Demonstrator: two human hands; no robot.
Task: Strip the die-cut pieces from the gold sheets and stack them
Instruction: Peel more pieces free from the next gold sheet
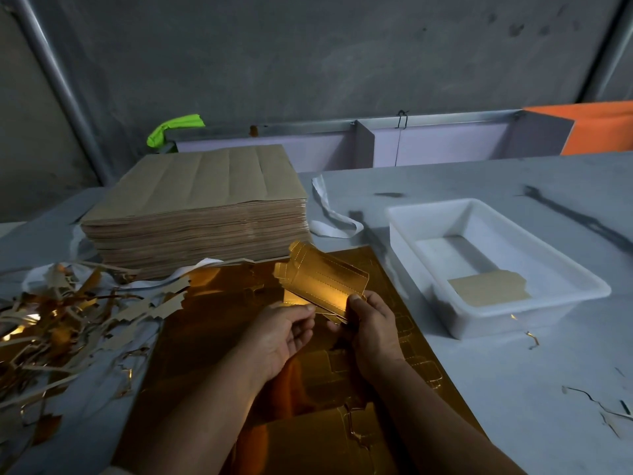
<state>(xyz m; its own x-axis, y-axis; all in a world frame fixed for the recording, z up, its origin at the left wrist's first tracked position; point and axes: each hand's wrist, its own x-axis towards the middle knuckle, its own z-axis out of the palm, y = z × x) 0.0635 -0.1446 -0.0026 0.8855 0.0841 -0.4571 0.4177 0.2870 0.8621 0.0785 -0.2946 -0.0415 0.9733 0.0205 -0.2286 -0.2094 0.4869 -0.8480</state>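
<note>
A shiny gold sheet with die-cut outlines lies flat on the table in front of me. Above it both hands hold a small bundle of stripped gold die-cut pieces, tilted up and to the left. My right hand grips the bundle's near edge, thumb on top. My left hand, palm up, pinches the same edge from the left. A white plastic tray to the right holds one stripped piece, brown side up.
A tall stack of brown-backed sheets stands behind the gold sheet. Stripped gold and brown scrap is piled at the left. White fabric straps lie by the stack. Small scraps litter the grey table at the right.
</note>
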